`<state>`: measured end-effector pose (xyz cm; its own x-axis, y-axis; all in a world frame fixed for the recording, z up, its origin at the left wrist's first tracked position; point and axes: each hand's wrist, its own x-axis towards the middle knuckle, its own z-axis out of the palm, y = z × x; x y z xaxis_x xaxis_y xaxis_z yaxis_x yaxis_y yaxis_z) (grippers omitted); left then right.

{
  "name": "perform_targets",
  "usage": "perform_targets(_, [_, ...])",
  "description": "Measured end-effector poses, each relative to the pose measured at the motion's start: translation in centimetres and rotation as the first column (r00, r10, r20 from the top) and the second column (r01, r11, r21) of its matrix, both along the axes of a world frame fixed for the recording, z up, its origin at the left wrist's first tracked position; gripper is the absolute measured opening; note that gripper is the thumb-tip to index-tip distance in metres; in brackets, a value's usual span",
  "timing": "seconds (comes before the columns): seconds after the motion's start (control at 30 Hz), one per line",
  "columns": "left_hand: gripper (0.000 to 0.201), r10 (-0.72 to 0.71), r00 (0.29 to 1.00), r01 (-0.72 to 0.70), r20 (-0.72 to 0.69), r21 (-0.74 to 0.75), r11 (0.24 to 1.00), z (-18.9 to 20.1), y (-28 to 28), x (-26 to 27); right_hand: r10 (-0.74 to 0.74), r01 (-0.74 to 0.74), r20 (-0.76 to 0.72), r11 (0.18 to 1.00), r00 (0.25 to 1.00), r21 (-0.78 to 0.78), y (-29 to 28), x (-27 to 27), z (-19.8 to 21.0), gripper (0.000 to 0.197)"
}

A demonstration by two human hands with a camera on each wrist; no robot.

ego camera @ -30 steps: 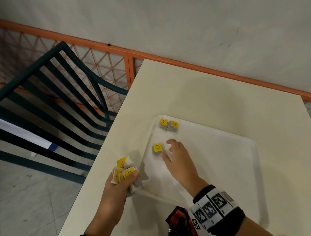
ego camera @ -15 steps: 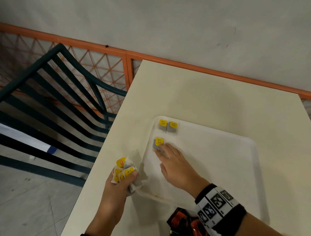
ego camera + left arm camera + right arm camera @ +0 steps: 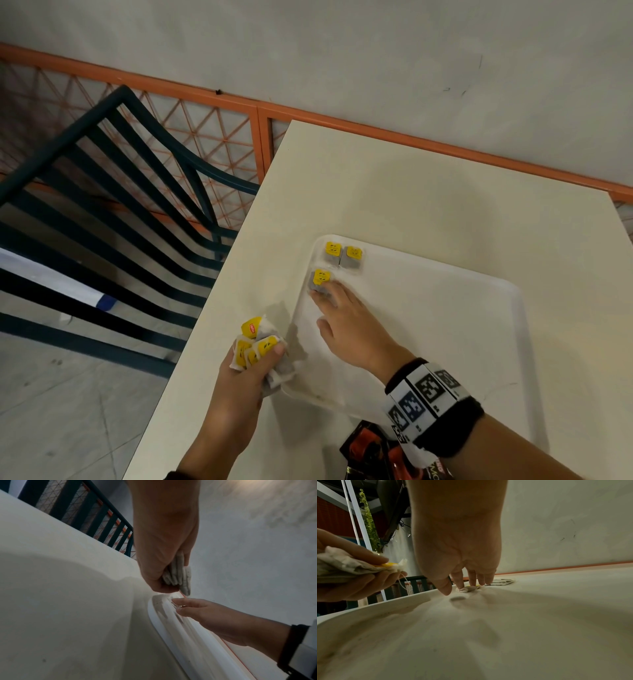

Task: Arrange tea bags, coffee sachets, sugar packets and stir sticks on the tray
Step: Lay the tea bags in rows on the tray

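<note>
Left hand [image 3: 246, 373] off the tray's left edge, fingers curled tight round a bunch of tea bags [image 3: 258, 346], yellow tags poking up. Head cam only gives the tags; left wrist cam catches the grey bag bottoms [image 3: 178, 574] hanging below the fist, and right wrist cam picks up a loose string. Right hand [image 3: 349, 325] flat on the white tray [image 3: 445, 325], straight fingertips pressing a single tea bag [image 3: 320, 279] near the far-left corner. Two more bags [image 3: 344, 255] side by side just beyond it. Cream table [image 3: 411, 192], grey wall [image 3: 342, 51], orange mesh railing [image 3: 205, 123] and a dark green chair [image 3: 120, 205] on the left
</note>
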<state>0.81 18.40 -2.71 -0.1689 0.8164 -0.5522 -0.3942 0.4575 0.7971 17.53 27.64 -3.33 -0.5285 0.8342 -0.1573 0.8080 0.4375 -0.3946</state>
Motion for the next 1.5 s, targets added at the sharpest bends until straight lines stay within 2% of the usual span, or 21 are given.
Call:
perform_targets(0.13, [0.034, 0.005, 1.0, -0.005, 0.018, 0.015, 1.0, 0.3, 0.1, 0.4, -0.104, 0.107, -0.172, 0.994, 0.98, 0.009, -1.0, -0.7, 1.4, 0.049])
perform_targets(0.23, [0.032, 0.016, 0.999, -0.017, 0.028, 0.044, 0.999, 0.6, 0.1, 0.7, -0.21, 0.157, -0.29, 0.968, 0.934, -0.193, -2.3, -1.2, 2.8, 0.03])
perform_targets(0.37, [0.044, -0.016, 1.0, 0.015, 0.013, 0.08, 0.997, 1.1, 0.2, 0.8, -0.392, 0.168, -0.405, 0.857, 0.826, -0.487, -3.8, -1.7, 3.8, 0.027])
perform_targets(0.5, [0.032, 0.023, 1.0, -0.024, 0.011, 0.086, 0.996, 1.4, 0.2, 0.9, -0.479, 0.12, -0.438, 0.767, 0.761, -0.631, -4.3, -1.7, 3.6, 0.008])
perform_targets(0.57, [0.031, 0.013, 1.0, -0.013, 0.002, 0.088, 0.996, 1.6, 0.3, 1.0, -0.5, 0.098, -0.445, 0.739, 0.743, -0.667, -4.4, -1.6, 3.5, 0.012])
perform_targets(0.63, [0.03, -0.021, 1.0, 0.021, -0.006, 0.092, 0.996, 1.7, 0.3, 1.1, -0.536, 0.112, -0.438, 0.715, 0.722, -0.69, -4.3, -1.5, 3.5, 0.009])
perform_targets(0.7, [0.019, -0.049, 0.998, 0.046, 0.028, 0.096, 0.994, 1.5, 0.4, 1.1, -0.571, 0.143, -0.427, 0.7, 0.702, -0.7, -4.2, -1.3, 3.3, 0.008])
perform_targets(0.73, [0.02, -0.068, 0.996, 0.063, 0.052, 0.103, 0.993, 1.5, 0.4, 1.1, -0.591, 0.159, -0.422, 0.689, 0.688, -0.707, -4.0, -1.2, 3.2, 0.009])
perform_targets(0.83, [0.04, -0.096, 0.992, 0.087, 0.088, 0.094, 0.992, 1.5, 0.3, 1.3, -0.655, 0.18, -0.42, 0.647, 0.628, -0.741, -3.4, -0.6, 3.0, 0.013])
perform_targets(0.9, [0.037, -0.072, 0.993, 0.066, 0.09, 0.063, 0.996, 1.5, 0.4, 1.4, -0.706, 0.199, -0.417, 0.613, 0.572, -0.764, -2.9, 0.0, 3.0, 0.012])
perform_targets(1.0, [0.033, -0.034, 0.996, 0.032, 0.081, 0.027, 0.999, 1.4, 0.3, 1.3, -0.792, 0.37, -0.392, 0.578, 0.467, -0.727, -1.8, 1.0, 2.3, 0.014])
perform_targets(1.07, [0.03, -0.025, 0.997, 0.024, 0.074, 0.016, 1.0, 1.5, 0.1, 1.3, -0.823, 0.522, -0.376, 0.563, 0.426, -0.641, -0.9, 1.7, 1.4, 0.019])
perform_targets(1.17, [0.024, -0.034, 0.997, 0.033, 0.062, 0.018, 0.999, 1.8, -0.1, 1.2, -0.838, 0.633, -0.381, 0.545, 0.39, -0.55, 0.3, 2.0, 0.4, 0.023])
perform_targets(1.23, [0.02, -0.043, 0.997, 0.042, 0.058, 0.018, 0.999, 1.9, -0.2, 1.3, -0.828, 0.655, -0.396, 0.557, 0.396, -0.51, 0.9, 1.9, 0.1, 0.024])
perform_targets(1.4, [0.018, -0.04, 0.997, 0.04, 0.06, -0.008, 0.999, 2.1, -0.3, 1.3, -0.789, 0.662, -0.401, 0.611, 0.466, -0.434, 1.7, 1.2, -0.5, 0.028])
perform_targets(1.5, [0.02, -0.029, 0.997, 0.03, 0.072, -0.011, 0.999, 2.1, -0.2, 1.3, -0.771, 0.668, -0.382, 0.634, 0.509, -0.39, 1.9, 1.0, -0.6, 0.023])
